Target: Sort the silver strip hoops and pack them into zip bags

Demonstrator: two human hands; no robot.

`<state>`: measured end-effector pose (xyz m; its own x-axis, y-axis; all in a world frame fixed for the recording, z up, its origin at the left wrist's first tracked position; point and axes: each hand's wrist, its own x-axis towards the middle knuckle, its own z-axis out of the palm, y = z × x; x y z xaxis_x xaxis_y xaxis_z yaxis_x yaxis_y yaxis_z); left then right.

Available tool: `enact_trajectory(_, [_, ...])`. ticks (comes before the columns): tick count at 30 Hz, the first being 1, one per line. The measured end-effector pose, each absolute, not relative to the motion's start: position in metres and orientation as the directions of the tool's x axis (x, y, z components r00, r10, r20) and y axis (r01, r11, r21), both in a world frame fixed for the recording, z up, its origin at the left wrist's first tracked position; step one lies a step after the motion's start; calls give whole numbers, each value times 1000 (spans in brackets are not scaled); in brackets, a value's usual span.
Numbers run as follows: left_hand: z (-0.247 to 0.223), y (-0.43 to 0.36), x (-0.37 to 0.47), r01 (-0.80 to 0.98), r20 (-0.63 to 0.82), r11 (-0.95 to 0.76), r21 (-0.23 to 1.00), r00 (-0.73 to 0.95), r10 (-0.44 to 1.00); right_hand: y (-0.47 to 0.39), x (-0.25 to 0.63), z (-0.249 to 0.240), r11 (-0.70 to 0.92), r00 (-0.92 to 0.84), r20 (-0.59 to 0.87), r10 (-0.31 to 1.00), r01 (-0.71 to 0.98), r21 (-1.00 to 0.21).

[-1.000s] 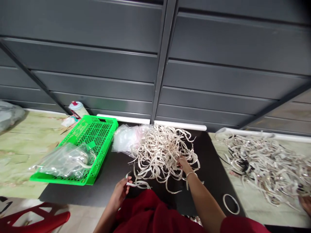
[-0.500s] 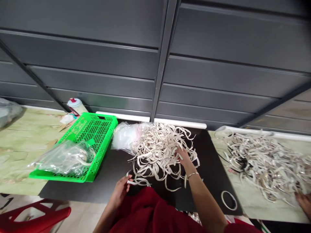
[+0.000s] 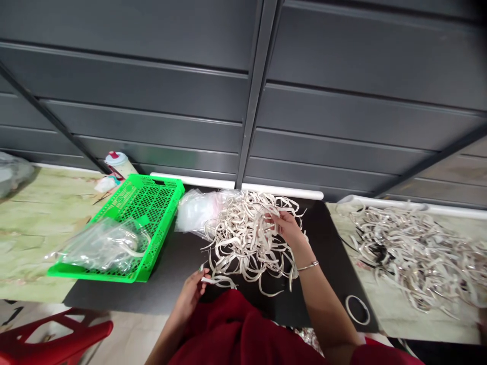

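Observation:
A tangled pile of off-white strips (image 3: 243, 233) lies on the black table mat in front of me. At its right side my right hand (image 3: 289, 229), with a bangle on the wrist, has its fingers closed on a strip at the top of the pile. My left hand (image 3: 193, 288) is near the mat's front edge. It pinches the ends of a few white strips (image 3: 220, 280), whose other ends trail rightward toward my red clothing. Clear plastic bags (image 3: 198, 210) lie partly under the pile's left side.
To the left stands a green crate (image 3: 167, 218) holding a clear bag (image 3: 110, 248) with white strips inside. Behind it is a lidded cup (image 3: 120, 165). A second heap of strips (image 3: 422, 258) lies to the right. A white ring (image 3: 357, 310) rests on the mat (image 3: 323, 284).
My right hand has moved up and slightly away over the pile, and its fingers now grip a strip. My left hand stays nearly still. Another person's hand at far right has mostly left view.

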<state>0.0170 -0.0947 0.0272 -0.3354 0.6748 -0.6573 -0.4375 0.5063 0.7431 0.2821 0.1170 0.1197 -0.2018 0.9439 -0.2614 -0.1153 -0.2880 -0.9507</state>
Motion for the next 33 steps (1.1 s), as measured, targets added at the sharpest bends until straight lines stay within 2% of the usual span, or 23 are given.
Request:
enact_trajectory(7, [23,-96,18,-519,-664,471,713,-285,691,115,280,115,-241,-237,-237,942,12,-970])
enact_trajectory(12, [23,-95,17,-535,-667,469,703,-264,697,115,280,96,-137,-192,-173,966,187,-973])
enact_trajectory(19, [23,-94,18,-520,-653,469,714,-252,714,107,275,54,-28,-182,-119,976,439,-898])
enact_trajectory(22, [23,-95,18,-514,-648,468,719,-252,718,93,269,39,47,-233,-99,967,548,-835])
enact_trajectory(27, [24,-95,19,-506,-643,470,723,-245,726,49,256,15,165,-425,-199,883,679,-715])
enact_trajectory(33, [25,-95,19,-504,-641,471,723,-239,729,-4,252,-11,268,-567,-332,754,727,-633])
